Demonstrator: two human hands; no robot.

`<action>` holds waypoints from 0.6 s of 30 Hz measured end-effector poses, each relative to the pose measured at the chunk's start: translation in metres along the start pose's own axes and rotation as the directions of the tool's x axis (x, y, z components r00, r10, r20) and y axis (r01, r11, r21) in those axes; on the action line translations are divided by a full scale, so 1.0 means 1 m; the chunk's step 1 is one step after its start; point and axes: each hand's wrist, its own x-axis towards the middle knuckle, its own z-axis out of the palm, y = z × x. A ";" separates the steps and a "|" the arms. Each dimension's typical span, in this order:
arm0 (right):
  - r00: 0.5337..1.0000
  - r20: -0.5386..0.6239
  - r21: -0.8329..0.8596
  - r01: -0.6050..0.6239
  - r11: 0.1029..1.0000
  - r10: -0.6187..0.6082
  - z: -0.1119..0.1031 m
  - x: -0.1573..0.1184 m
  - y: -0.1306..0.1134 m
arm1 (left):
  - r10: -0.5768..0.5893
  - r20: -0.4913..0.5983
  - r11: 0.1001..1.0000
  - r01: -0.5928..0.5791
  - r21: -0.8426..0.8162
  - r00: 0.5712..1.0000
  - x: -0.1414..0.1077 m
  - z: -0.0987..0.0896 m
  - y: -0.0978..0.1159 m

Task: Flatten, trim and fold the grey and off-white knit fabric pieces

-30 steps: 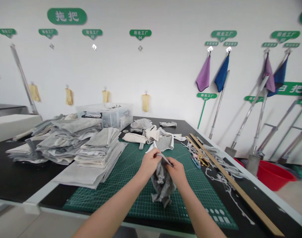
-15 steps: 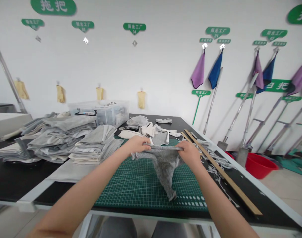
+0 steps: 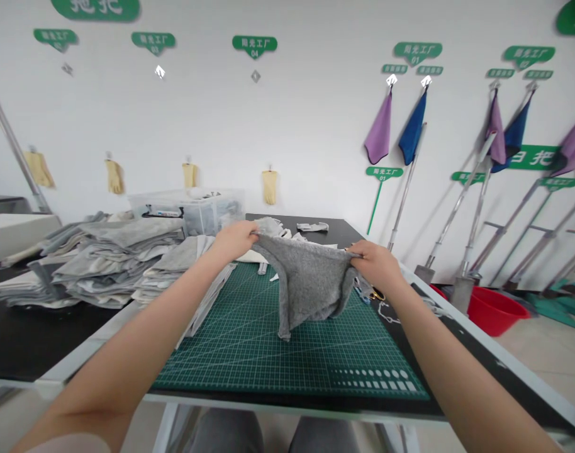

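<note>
A grey cloth (image 3: 316, 280) hangs stretched in the air above the green cutting mat (image 3: 250, 352). My left hand (image 3: 238, 241) pinches its upper left corner. At the upper right corner, my right hand (image 3: 372, 259) grips the same cloth. The lower edge of the cloth dangles loosely, with a narrow tip pointing down at the left. Behind it lie light cloth scraps, partly hidden by the cloth and my left hand.
Piles of folded grey cloths (image 3: 122, 258) stand at the left, with a clear plastic box (image 3: 207, 211) behind them. A cloth scrap (image 3: 312, 227) lies at the back. Beyond the table's right edge are a red bucket (image 3: 495, 311) and long-handled tools.
My hands have moved apart and up, spreading the cloth wide. The cutting mat now reaches further right, and the wooden strips at the right no longer show.
</note>
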 end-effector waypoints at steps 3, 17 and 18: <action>1.000 -0.009 0.134 -0.004 0.991 0.005 -0.003 0.004 0.011 | -0.120 0.019 0.933 0.119 -0.340 0.993 0.003 0.000 -0.006; 0.984 0.030 0.310 -0.177 0.934 0.177 -0.029 0.015 0.033 | 0.085 -0.023 0.996 -0.085 0.012 0.996 0.004 -0.049 -0.022; 0.985 0.038 0.288 -0.171 0.942 0.167 -0.029 0.016 0.033 | 0.065 -0.085 0.997 -0.062 0.036 0.994 0.005 -0.049 -0.026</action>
